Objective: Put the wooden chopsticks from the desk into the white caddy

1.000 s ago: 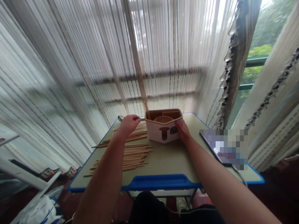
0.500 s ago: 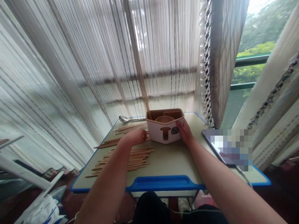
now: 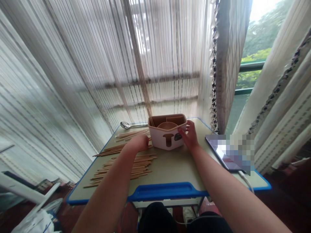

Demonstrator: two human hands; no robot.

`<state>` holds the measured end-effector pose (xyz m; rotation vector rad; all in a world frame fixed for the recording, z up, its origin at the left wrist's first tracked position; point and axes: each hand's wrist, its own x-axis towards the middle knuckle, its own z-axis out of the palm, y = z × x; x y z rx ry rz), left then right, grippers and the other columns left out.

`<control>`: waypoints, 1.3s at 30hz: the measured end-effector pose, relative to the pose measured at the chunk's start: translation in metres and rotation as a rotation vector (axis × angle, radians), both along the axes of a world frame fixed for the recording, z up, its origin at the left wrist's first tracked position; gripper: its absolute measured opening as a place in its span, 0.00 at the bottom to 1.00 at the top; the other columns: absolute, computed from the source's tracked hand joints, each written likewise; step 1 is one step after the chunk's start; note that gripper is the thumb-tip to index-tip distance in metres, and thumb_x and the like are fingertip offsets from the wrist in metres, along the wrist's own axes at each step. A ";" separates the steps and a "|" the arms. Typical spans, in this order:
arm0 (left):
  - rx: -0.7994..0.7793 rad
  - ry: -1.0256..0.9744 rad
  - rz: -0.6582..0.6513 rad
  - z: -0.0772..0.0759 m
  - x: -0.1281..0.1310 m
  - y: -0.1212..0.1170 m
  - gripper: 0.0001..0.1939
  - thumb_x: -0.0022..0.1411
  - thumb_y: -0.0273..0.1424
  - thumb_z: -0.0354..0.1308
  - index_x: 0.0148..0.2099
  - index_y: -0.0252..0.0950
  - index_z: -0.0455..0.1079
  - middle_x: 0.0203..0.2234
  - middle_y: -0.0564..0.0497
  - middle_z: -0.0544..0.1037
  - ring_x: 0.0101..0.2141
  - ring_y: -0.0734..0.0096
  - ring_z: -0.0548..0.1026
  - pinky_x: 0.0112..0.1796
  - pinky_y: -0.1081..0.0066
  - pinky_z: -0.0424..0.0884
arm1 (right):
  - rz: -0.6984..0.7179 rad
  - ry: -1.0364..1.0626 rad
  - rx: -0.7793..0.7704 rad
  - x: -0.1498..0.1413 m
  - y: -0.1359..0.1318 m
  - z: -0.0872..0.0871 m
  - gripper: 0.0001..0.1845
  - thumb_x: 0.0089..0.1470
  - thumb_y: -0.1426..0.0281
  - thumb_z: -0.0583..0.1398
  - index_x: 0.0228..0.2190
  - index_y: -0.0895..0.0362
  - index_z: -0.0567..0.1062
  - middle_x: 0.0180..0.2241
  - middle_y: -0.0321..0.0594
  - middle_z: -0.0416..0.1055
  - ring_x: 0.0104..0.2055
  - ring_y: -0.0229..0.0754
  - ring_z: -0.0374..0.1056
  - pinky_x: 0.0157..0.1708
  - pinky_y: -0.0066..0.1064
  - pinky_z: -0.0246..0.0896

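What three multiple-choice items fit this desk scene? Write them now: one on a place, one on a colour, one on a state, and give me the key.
1. Where does the slotted metal spoon lie relative to the divided caddy?
A. To its left, near the desk's far edge
B. Inside its round cup
C. On the dark tablet

2. What colour is the desk's rim?
A. Green
B. Blue
C. White

3. What is the right hand doing?
A. Holding the spoon
B. Lying flat on the desk
C. Gripping the caddy's right end with its fingers

1: A, the spoon lies beyond the chopsticks, left of the caddy.
2: B, blue trim runs along the desk's edge.
3: C, the fingers wrap the caddy's corner.
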<state>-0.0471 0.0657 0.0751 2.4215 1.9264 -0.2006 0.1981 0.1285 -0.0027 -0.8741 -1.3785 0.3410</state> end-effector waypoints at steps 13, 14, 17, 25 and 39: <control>0.036 0.069 -0.081 -0.012 -0.001 0.006 0.13 0.52 0.29 0.53 0.36 0.30 0.77 0.32 0.38 0.78 0.30 0.62 0.74 0.32 0.70 0.67 | -0.222 -0.350 0.343 0.000 -0.021 0.016 0.23 0.49 0.64 0.61 0.46 0.55 0.61 0.48 0.49 0.57 0.53 0.50 0.58 0.49 0.47 0.63; 0.027 0.071 -0.082 -0.011 0.000 0.005 0.13 0.52 0.29 0.53 0.36 0.30 0.77 0.33 0.38 0.78 0.31 0.62 0.74 0.33 0.70 0.67 | -0.217 -0.353 0.342 0.000 -0.020 0.015 0.24 0.49 0.64 0.61 0.47 0.55 0.61 0.49 0.49 0.57 0.53 0.50 0.58 0.49 0.47 0.63; 0.012 0.071 -0.076 -0.007 0.002 0.003 0.14 0.53 0.29 0.52 0.38 0.30 0.76 0.34 0.38 0.78 0.32 0.62 0.74 0.34 0.70 0.67 | -0.204 -0.358 0.331 0.000 -0.018 0.011 0.26 0.49 0.64 0.61 0.49 0.54 0.59 0.50 0.49 0.56 0.54 0.51 0.57 0.48 0.47 0.63; -0.030 0.109 -0.110 0.003 0.004 -0.002 0.13 0.50 0.29 0.56 0.37 0.31 0.77 0.34 0.41 0.79 0.33 0.63 0.74 0.34 0.71 0.67 | -0.235 -0.380 0.361 -0.002 -0.022 0.012 0.27 0.49 0.65 0.60 0.50 0.55 0.58 0.51 0.51 0.55 0.56 0.53 0.55 0.49 0.50 0.62; -0.035 0.029 -0.079 0.002 0.005 -0.003 0.11 0.49 0.27 0.55 0.34 0.33 0.77 0.31 0.41 0.79 0.31 0.62 0.75 0.34 0.69 0.68 | -0.291 -0.515 0.410 -0.002 -0.036 0.014 0.26 0.54 0.69 0.54 0.55 0.56 0.58 0.58 0.51 0.58 0.63 0.53 0.51 0.57 0.53 0.54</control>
